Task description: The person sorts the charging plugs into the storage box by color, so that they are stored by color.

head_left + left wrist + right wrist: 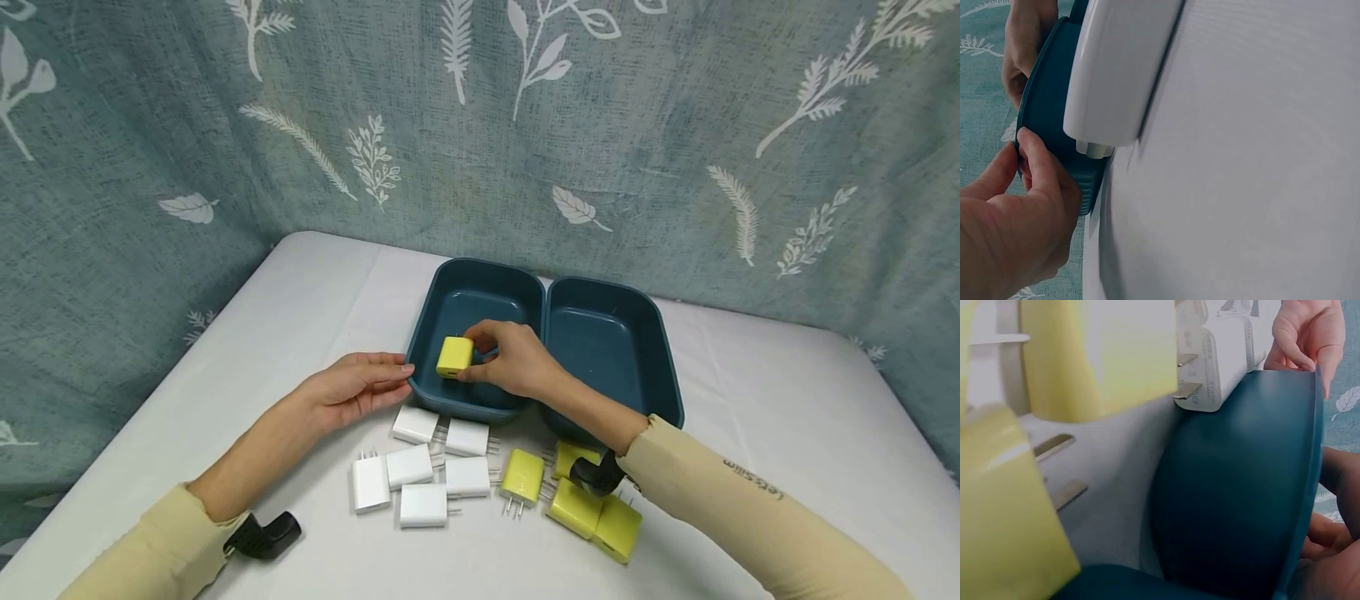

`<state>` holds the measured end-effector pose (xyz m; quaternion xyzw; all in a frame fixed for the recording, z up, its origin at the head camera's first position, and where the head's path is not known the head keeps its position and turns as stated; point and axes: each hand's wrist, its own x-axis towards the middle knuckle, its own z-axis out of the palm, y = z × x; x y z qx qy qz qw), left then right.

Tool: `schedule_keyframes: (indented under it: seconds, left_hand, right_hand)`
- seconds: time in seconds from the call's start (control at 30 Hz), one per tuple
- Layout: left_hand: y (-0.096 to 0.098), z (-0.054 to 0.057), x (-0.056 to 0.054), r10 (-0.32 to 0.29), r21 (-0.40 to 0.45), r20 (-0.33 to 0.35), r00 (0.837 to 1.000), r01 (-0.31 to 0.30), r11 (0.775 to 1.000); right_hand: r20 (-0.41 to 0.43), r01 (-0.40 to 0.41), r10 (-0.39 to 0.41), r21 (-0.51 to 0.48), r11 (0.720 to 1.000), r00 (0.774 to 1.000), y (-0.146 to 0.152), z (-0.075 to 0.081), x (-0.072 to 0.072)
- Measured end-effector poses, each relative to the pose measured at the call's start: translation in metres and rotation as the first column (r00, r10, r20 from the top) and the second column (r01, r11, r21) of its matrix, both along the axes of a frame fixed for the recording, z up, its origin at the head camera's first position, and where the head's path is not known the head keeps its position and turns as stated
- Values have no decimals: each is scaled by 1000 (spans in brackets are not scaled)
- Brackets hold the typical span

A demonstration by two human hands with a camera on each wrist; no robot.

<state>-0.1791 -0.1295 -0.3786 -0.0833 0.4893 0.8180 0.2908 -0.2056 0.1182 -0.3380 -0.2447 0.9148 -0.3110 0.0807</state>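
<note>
My right hand (517,358) pinches a yellow charger plug (453,357) between thumb and fingers, over the left dark blue bin (480,408). In the right wrist view, the bin wall (1229,487) hides most of that hand. At the same bin's left side, my left hand (360,387) pinches the rim, as the left wrist view shows with thumb and fingertips (1034,140) on the edge. Several white charger plugs (423,506) lie on the table in front of the left bin. Several yellow charger plugs (522,477) lie to their right, partly below my right forearm.
A second dark blue bin (670,367) stands directly right of the first, its front partly behind my right arm. White cloth covers the table (315,300). A leaf-patterned blue-green curtain (480,167) hangs behind and on the left.
</note>
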Motion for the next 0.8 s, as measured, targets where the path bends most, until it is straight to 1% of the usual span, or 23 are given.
schedule_keyframes:
  seconds: [0.13,0.33,0.43,0.6,0.67,0.8]
  left_hand:
    - [0,0,0,2,1,-1,1000,-2,1000]
    - [0,-1,0,-3,5,-7,1000,3,1000]
    - [1,-2,0,-6,9,-9,1000,6,1000]
    - [1,-1,0,-7,15,-10,1000,7,1000]
    - [1,-1,0,-6,13,-12,1000,6,1000]
    - [1,0,0,1,9,-12,1000,-1,1000]
  right_hand:
    - [24,3,-2,-3,1000,1000,-1,-3,0]
    - [29,-21,22,-34,999,999,-1,-5,1]
    - [32,-29,30,-18,999,999,-2,-4,2]
    - [4,-33,33,43,999,999,-1,2,3]
    - [-8,-32,32,37,999,999,1,5,4]
    - [-10,-39,39,-24,999,999,6,11,5]
